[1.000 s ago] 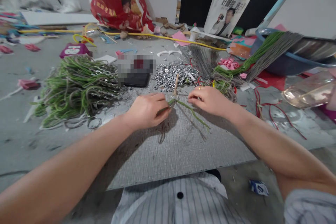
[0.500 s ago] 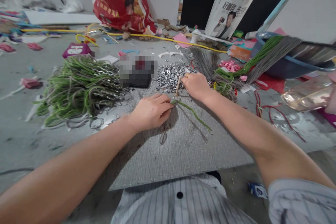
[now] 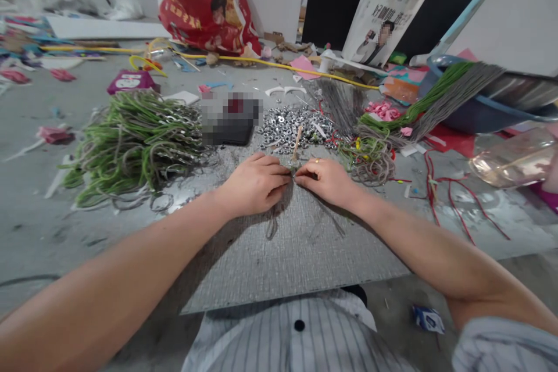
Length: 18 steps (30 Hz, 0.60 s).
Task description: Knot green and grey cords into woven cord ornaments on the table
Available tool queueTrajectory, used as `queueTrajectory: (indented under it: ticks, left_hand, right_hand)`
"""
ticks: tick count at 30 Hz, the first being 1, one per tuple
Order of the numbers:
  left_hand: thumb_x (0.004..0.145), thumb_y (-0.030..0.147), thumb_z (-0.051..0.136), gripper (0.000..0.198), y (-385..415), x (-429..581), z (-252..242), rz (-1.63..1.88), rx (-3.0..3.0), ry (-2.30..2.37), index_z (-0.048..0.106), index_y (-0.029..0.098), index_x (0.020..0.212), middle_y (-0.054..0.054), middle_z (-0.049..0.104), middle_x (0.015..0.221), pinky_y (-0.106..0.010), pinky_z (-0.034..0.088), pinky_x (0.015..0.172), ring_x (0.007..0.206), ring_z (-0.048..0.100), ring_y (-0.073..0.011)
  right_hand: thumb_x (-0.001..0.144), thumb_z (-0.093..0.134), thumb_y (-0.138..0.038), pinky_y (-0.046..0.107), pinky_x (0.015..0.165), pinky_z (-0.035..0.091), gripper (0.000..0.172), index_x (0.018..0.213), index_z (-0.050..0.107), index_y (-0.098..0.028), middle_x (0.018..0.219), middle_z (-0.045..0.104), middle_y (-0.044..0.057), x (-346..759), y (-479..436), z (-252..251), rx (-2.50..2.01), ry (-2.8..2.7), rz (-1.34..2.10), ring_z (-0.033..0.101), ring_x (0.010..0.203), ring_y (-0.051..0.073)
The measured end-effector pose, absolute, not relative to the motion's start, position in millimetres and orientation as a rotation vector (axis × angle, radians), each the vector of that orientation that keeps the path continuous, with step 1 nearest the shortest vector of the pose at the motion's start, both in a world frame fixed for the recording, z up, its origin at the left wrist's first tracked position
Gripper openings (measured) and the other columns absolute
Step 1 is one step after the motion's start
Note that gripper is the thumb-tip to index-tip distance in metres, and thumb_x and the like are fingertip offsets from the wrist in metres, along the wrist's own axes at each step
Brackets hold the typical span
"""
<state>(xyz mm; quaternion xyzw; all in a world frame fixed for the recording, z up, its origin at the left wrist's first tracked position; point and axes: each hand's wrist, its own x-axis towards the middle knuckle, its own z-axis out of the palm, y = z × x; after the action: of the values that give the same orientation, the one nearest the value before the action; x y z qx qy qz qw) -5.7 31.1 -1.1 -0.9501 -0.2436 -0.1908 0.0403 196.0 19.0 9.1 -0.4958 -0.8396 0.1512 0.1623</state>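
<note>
Head view, left hand (image 3: 255, 183) and right hand (image 3: 325, 180) pinching cords (image 3: 271, 226), basin (image 3: 475, 113) holding cord bundles (image 3: 440, 90).

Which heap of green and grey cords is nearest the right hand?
The small tangle beside the right hand; the big heap lies far left, another bundle rests in the basin.

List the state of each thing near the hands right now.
left hand, closed around cords
right hand, fingertips pinched on the cords' end
cords, gripped by both hands
washers, loose heap
wooden stick, upright at the washers
green cord pile, tangled heap
</note>
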Motion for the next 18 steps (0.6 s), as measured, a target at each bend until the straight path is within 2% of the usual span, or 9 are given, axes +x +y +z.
queueTrajectory:
  ticks: [7,18]
  left_hand:
    - [0.084,0.026,0.045,0.027,31.4,-5.2,1.0,-0.56,-2.95,-0.635,0.071,0.022,0.094,-0.003,0.071,0.098,-0.039,0.045,0.08,0.091,0.06,-0.0227]
    - [0.085,0.027,0.044,0.027,27.2,-2.7,4.9,-0.516,-2.973,-0.654,0.07,0.022,0.092,-0.004,0.071,0.095,-0.037,0.044,0.08,0.09,0.059,-0.0208]
  right_hand:
    - [0.086,0.056,-0.035,0.028,0.07,0.032,0.023,0.083,0.069,-0.017,0.079,0.067,0.005,197.2,19.9,2.7,-1.442,-2.419,0.297,0.057,0.075,0.015]
    - [0.089,0.05,-0.042,0.027,0.066,0.03,0.033,0.078,0.069,-0.017,0.073,0.065,0.004,198.0,23.2,1.9,-1.453,-2.409,0.253,0.054,0.069,0.014]
